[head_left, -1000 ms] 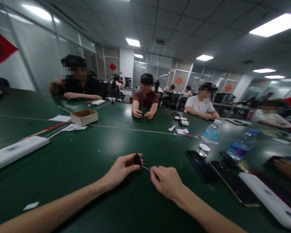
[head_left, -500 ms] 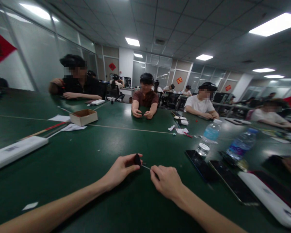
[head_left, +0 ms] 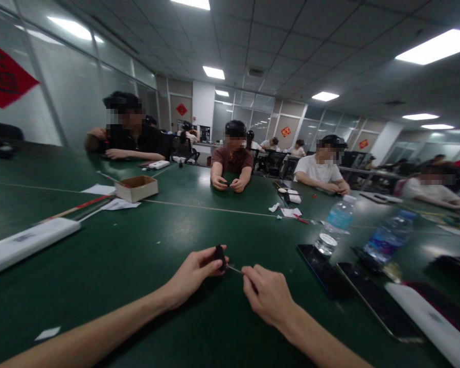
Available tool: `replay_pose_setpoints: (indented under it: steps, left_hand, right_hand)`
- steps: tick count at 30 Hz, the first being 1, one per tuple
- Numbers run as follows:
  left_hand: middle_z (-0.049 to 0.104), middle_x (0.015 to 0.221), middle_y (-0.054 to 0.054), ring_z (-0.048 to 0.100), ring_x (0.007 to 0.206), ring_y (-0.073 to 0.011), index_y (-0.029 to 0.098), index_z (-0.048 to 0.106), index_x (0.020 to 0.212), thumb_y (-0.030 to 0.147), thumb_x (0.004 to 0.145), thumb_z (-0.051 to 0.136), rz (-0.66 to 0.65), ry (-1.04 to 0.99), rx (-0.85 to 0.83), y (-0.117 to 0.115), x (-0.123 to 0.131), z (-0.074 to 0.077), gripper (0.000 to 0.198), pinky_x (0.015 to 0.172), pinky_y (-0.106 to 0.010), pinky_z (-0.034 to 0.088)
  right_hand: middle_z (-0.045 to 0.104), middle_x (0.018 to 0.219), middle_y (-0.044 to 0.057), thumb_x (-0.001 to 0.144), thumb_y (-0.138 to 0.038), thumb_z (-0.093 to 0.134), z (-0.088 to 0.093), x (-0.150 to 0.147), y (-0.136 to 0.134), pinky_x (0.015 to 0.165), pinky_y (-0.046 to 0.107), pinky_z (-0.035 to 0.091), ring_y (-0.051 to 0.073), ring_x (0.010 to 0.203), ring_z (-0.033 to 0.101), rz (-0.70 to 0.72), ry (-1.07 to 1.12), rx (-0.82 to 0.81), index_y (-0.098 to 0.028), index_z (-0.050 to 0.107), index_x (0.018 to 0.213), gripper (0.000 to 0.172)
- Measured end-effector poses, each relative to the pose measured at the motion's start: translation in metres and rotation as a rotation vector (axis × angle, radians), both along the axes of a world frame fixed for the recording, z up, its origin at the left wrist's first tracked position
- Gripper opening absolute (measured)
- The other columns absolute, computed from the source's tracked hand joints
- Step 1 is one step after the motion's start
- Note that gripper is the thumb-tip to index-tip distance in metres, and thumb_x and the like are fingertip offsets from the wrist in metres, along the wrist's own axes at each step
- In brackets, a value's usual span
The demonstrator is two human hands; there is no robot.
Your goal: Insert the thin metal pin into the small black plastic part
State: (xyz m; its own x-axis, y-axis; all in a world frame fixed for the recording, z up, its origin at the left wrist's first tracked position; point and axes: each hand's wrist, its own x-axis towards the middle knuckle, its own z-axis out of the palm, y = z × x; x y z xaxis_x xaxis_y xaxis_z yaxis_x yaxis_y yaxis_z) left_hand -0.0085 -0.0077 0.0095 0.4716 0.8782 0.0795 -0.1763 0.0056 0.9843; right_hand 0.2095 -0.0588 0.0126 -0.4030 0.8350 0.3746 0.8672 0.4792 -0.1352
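A small black object (head_left: 221,257) is pinched between the thumb and fingers of my left hand (head_left: 197,271), just above the green table (head_left: 168,327). Its kind cannot be made out. My right hand (head_left: 267,292), fingers curled, grips a thin metal rod (head_left: 235,269) that looks like a screwdriver shaft. The rod's far end reaches the lower right side of the black object; whether it enters it I cannot tell. My right fingers hide the rod's other end.
To the right stand two water bottles (head_left: 335,225) (head_left: 391,237), near dark phones (head_left: 375,301) and a white power bank-like case (head_left: 431,319). On the left are a cardboard box (head_left: 137,190) and a long white case (head_left: 32,245). Several people sit across the table.
The whole view has shifted slightly, so things appear a little lower and further right. Both hands keep their hold on the black object and the rod.
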Motion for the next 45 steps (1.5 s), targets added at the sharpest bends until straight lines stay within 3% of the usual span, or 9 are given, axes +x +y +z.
replay_pose_setpoints:
  steps: [4,7,15,24,31,45]
  left_hand:
    - [0.064,0.109,-0.008,0.06,0.093,-0.0187,0.018,0.053,0.125,0.031,0.083,0.06,0.006,-0.03,-0.025,0.002,0.001,-0.003,0.045,0.087,-0.035,0.046]
    - [0.064,0.106,-0.009,0.059,0.085,-0.0165,0.017,0.053,0.124,0.032,0.083,0.06,0.023,-0.044,-0.03,0.003,0.001,-0.005,0.045,0.08,-0.032,0.046]
    - [0.064,0.101,-0.01,0.056,0.081,-0.0161,0.015,0.057,0.119,0.033,0.082,0.061,0.052,-0.072,-0.056,0.002,0.001,-0.004,0.042,0.073,-0.029,0.043]
    - [0.065,0.101,-0.01,0.056,0.081,-0.0171,0.017,0.054,0.126,0.035,0.08,0.062,0.053,-0.037,-0.039,0.0,0.002,-0.003,0.05,0.074,-0.03,0.041]
    - [0.066,0.101,-0.01,0.056,0.082,-0.0176,0.017,0.054,0.125,0.033,0.08,0.062,0.048,-0.035,-0.021,0.001,0.001,-0.005,0.049,0.074,-0.03,0.042]
    - [0.066,0.097,-0.009,0.058,0.086,-0.018,0.013,0.06,0.108,0.03,0.083,0.058,-0.013,0.029,0.075,-0.003,-0.001,0.005,0.03,0.078,-0.029,0.044]
  right_hand:
    - [0.059,0.083,0.003,0.091,-0.025,0.041,-0.001,0.0,0.0,0.066,0.026,0.036,0.015,0.072,0.054,0.005,0.034,0.046,-0.022,0.054,0.112,0.025]
    - [0.06,0.085,0.004,0.091,-0.024,0.043,-0.002,0.0,0.0,0.07,0.027,0.038,0.016,0.075,0.055,0.031,0.059,0.059,-0.02,0.056,0.108,0.023]
    - [0.058,0.089,0.005,0.092,-0.026,0.044,0.0,0.0,-0.001,0.067,0.025,0.042,0.015,0.077,0.055,0.087,0.058,0.041,-0.023,0.056,0.113,0.024]
    - [0.055,0.091,0.003,0.093,-0.027,0.043,0.001,0.0,-0.001,0.056,0.022,0.038,0.011,0.064,0.053,0.061,0.02,0.004,-0.025,0.054,0.117,0.026]
    - [0.055,0.09,0.003,0.093,-0.028,0.042,-0.002,0.0,0.0,0.058,0.022,0.038,0.011,0.065,0.054,0.045,0.016,-0.013,-0.026,0.054,0.115,0.025]
    - [0.058,0.087,0.004,0.095,-0.028,0.037,0.0,0.002,-0.003,0.06,0.023,0.038,0.013,0.069,0.056,0.074,0.024,-0.021,-0.022,0.055,0.112,0.025]
